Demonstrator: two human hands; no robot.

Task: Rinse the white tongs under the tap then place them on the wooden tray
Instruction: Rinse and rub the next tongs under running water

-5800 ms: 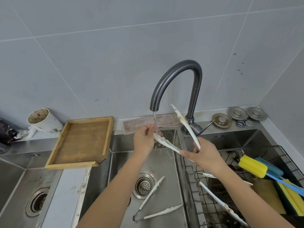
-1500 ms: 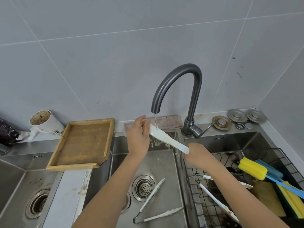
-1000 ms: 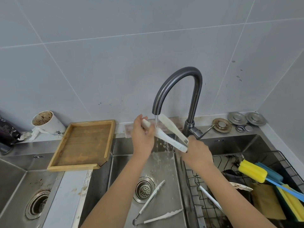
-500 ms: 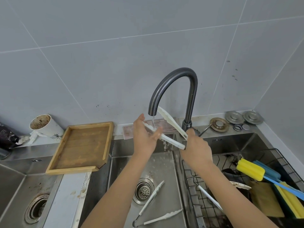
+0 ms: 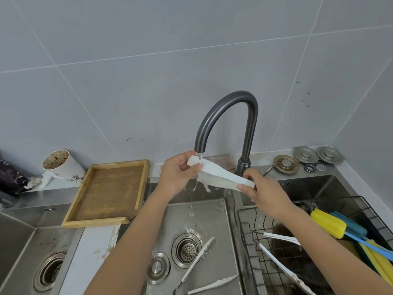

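Observation:
I hold the white tongs [image 5: 221,175] level under the dark curved tap [image 5: 227,122], and the running water strikes their left end. My left hand [image 5: 177,175] pinches that tip end. My right hand [image 5: 263,192] grips the hinge end at the right. The two arms of the tongs lie pressed close together, and water splashes off them into the sink [image 5: 204,218]. The wooden tray [image 5: 110,192] rests on the counter to the left with nothing on it.
Another pair of white tongs [image 5: 204,265] lies open in the sink beside the drain [image 5: 186,250]. A wire rack [image 5: 248,231] at right holds a third pair and a yellow and blue sponge brush [image 5: 331,223]. A dirty white cup [image 5: 61,165] stands behind the tray.
The tongs were spread open under the stream half a second ago; now their arms are pressed together and lie flatter. My left hand has slid out to the tip.

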